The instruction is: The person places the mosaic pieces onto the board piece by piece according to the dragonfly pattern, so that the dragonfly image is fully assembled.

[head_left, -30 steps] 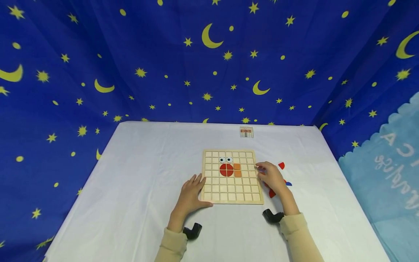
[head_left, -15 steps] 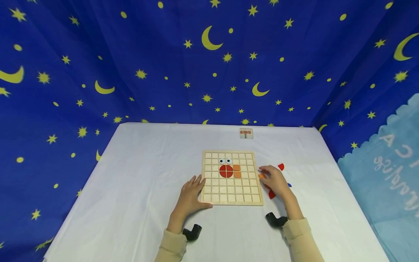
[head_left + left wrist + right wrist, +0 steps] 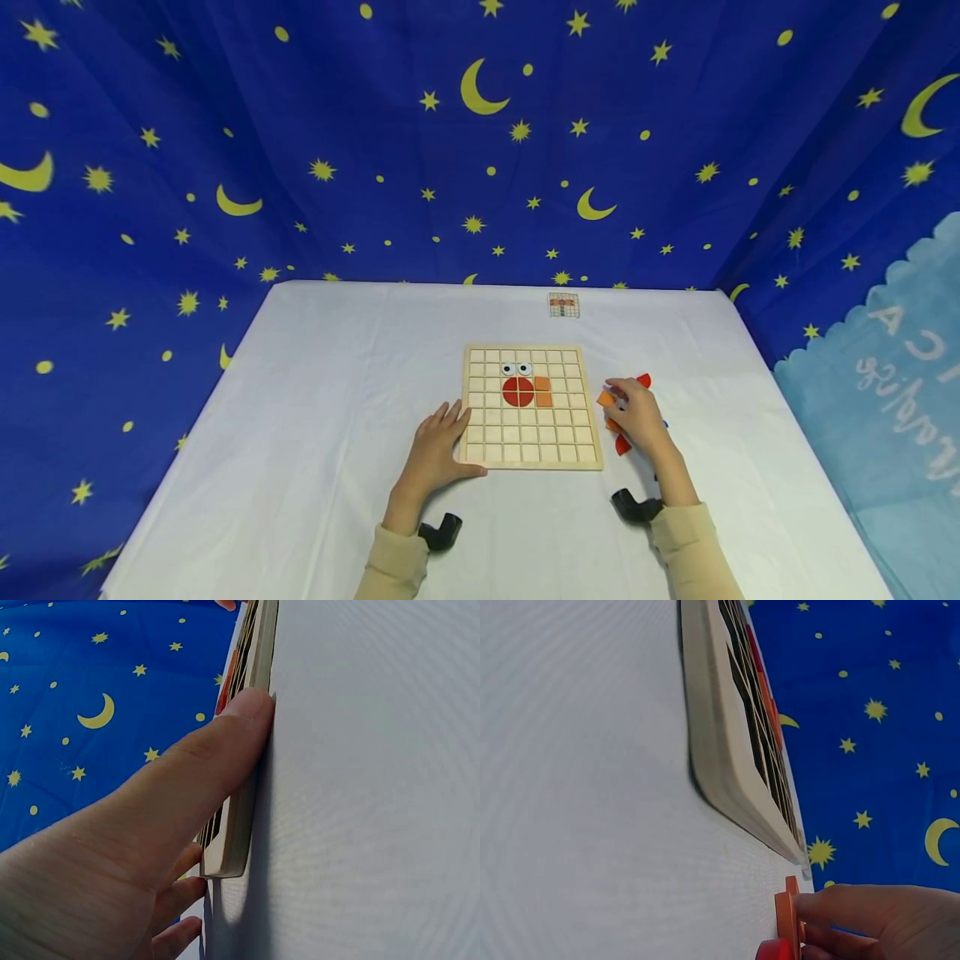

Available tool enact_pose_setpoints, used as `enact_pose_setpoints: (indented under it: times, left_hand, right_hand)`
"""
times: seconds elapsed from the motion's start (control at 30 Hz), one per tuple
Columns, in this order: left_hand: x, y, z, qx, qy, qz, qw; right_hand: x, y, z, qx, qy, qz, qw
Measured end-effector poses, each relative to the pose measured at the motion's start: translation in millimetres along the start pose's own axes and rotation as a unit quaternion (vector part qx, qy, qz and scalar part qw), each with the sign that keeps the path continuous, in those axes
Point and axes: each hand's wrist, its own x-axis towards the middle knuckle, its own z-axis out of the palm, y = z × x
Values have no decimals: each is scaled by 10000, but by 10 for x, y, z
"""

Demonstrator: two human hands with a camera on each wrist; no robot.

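A: Hands first. Left hand (image 3: 433, 450)?
B: Flat on the table (image 3: 315, 433) at the near-left corner of the wooden grid board (image 3: 532, 446), fingers straight, thumb pressed along the board's near edge. Gripping nothing.
A: Right hand (image 3: 636, 415)?
B: Just right of the board, fingers pinching an orange square tile (image 3: 606, 398) at the table surface; wrist view shows it on edge.
A: Loose pieces?
B: Red pieces (image 3: 643, 381) by that hand, a blue one (image 3: 663, 424) mostly hidden behind it.
A: On the board?
B: Two eye tiles (image 3: 517, 368), red circle (image 3: 518, 392) below, two orange squares (image 3: 543, 391) touching its right side.
A: Anything else?
B: Small pattern card (image 3: 564, 305) at the far edge, star cloth backdrop (image 3: 300, 125).
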Motion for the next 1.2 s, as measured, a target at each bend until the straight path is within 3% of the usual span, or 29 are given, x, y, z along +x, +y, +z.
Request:
enact_pose_setpoints:
  times: [0.2, 0.57, 0.87, 1.2]
  left_hand:
    - [18, -7, -2, 142, -160, -171, 9996]
    - [17, 14, -40, 20, -183, -152, 9997]
    - [10, 21, -58, -53, -198, -169, 9996]
    - [13, 11, -32, 29, -157, -90, 9998]
  right_hand:
    - [15, 9, 3, -1, 37, 55, 10000]
    - [77, -56, -24, 164, 70, 34, 9998]
    - [153, -228, -47, 272, 100, -163, 9994]
    - [279, -442, 83, 502, -208, -317, 9980]
